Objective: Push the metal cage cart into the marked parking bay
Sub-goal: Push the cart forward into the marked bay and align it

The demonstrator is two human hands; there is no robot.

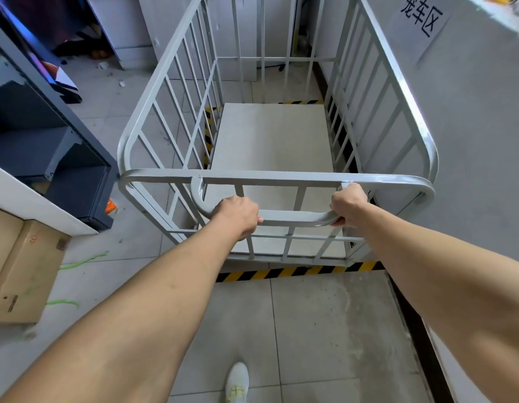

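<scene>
Both hands grip the push handle (296, 218), the left hand (238, 216) near its left bend, the right hand (347, 206) at its right bend, well apart. The cage cart (270, 177) stands within black-and-yellow floor tape (281, 271), its near end just beyond the near strip. Its right side runs close along a grey wall (470, 126) bearing a paper sign (421, 21). Left of the cart, floor tiles (113, 117) lie between it and a dark shelf unit (49, 141) and a cardboard box (23, 271).

Cardboard box (23, 271) lower left; dark shelf (49, 146) beyond it; green straps (84, 261) beside box; orange scrap (110, 206) at shelf foot.
</scene>
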